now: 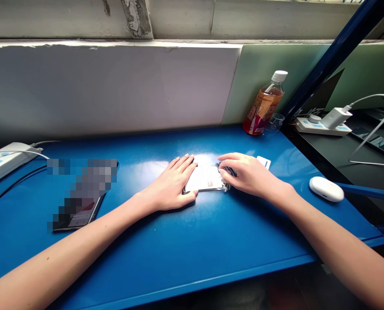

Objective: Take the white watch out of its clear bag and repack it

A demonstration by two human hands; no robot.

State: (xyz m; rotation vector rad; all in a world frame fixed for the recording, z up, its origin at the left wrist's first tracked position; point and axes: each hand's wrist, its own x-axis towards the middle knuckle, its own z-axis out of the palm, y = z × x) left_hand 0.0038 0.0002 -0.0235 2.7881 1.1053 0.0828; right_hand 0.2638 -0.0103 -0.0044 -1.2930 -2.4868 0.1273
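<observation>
From where I stand, the left hand [170,185] lies flat, its fingers long and slightly spread, thumb apart, over the near-left end of a white packet [204,178] on the blue desk [179,249]. The right hand [246,172] arches over the opposite end, fingers curled; I can't tell whether they pinch anything, or what the dark thing [229,170] beneath them is. There the packet shows a crinkled silver edge [226,185].

The step in hand looks like steadying the packet while the right fingers work at that end; the next move seems to call for firm left pressure and a sure right grip. What the packet holds is hidden.

Taking it as the clock's centre, twelve toward the wall, a white card [264,162] lies before three, and a shut white case [326,189] just past three, contents unseen. Between one and two stands a capped bottle [264,105] of reddish drink, a clear cup [275,123] beside it. Toward nine lies a phone [83,212], partly blurred out.
</observation>
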